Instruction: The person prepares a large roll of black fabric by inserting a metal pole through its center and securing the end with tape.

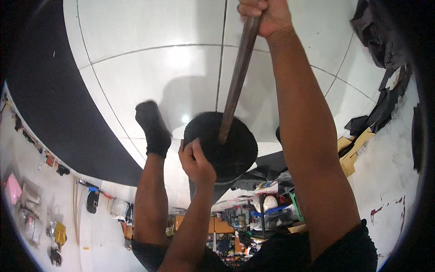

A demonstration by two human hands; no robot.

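My right hand (270, 18) is raised at the top edge, its fingers wrapped round a long brown bar (241, 63). The bar slants down from that hand, and its lower end meets the top of a round black block (240, 152) between my legs. Whether the end presses on the block or is just above it, I cannot tell. My left hand (198, 165) is at the block's left edge, fingers curled with the tips against the dark surface near the bar's lower end. Anything pinched in those fingers is too dark to make out.
My foot in a black sock (153, 124) rests on white floor tiles (136, 27) left of the block. A dark mat (54, 90) curves along the left. Black material (385, 36) lies at the upper right, with yellow-tan pieces (353, 154) below. Crowded shelves (267, 208) appear near the lower edge.
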